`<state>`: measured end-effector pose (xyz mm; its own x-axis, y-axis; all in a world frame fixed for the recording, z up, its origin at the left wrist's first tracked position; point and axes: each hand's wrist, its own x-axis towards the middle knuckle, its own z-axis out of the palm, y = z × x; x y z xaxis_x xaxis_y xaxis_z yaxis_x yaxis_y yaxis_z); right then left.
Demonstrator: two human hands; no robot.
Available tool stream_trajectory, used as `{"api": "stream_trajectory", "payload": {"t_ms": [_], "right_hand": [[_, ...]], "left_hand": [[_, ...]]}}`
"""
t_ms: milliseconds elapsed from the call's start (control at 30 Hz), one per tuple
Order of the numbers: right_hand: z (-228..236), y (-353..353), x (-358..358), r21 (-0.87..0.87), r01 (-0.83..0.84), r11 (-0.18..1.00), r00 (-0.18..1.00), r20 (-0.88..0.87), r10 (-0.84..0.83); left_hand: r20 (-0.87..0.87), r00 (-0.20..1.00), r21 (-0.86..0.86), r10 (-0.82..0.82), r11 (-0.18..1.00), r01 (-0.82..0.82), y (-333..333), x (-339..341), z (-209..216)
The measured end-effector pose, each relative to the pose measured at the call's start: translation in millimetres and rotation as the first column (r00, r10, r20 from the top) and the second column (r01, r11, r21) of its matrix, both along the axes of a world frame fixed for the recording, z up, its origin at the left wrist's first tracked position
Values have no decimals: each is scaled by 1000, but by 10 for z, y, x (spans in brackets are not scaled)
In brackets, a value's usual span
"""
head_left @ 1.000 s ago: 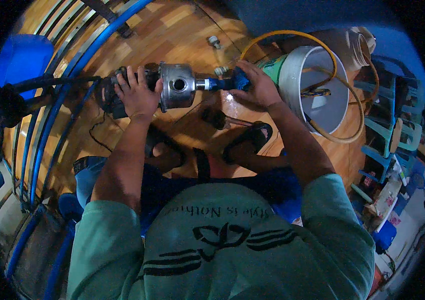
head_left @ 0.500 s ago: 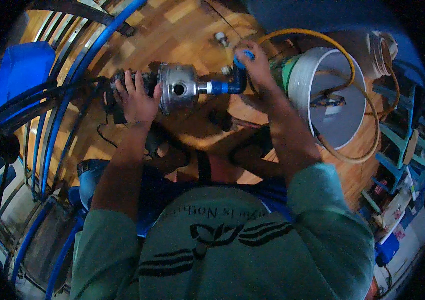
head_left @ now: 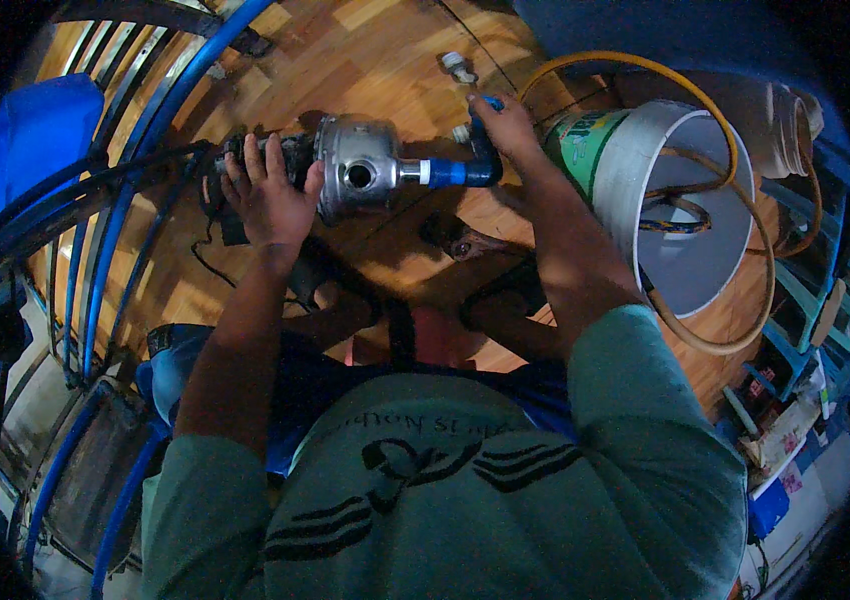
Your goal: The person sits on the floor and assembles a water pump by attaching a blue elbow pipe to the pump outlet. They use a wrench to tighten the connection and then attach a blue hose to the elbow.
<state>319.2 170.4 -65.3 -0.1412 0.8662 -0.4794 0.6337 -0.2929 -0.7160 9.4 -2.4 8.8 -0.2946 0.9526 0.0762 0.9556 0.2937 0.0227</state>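
Observation:
A water pump (head_left: 356,150) with a shiny steel body and a dark motor lies across the wooden floor in front of me. My left hand (head_left: 273,195) rests on the motor with its fingers spread, wrapped round nothing. From the steel body's right side a blue pipe with a dark elbow (head_left: 485,165) runs out and bends away from me. My right hand (head_left: 508,128) is closed round the far end of this elbow pipe. A bit of blue shows by its fingertips; the palm side is hidden.
Right of my right hand, a white bucket (head_left: 665,200) with a green label lies tipped, a yellow hose (head_left: 760,300) looping through it. White fittings (head_left: 459,67) lie beyond the pipe. A blue metal railing (head_left: 130,220) and a blue container (head_left: 40,140) are at left.
My right hand has turned a little on the pipe end, covering more of its blue part. The left hand stays on the motor. The view has shifted slightly.

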Motion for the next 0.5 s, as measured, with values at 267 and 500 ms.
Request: {"api": "stream_trajectory", "payload": {"t_ms": [267,500], "right_hand": [[-344,-341,62,-628,44,777,993,-60,-104],[-923,-1271,1106,-445,-154,882,945,193,263]], "left_hand": [[-36,999,-51,-36,998,34,27,-50,58],[32,992,-8,-122,992,122,48,-68,0]]}}
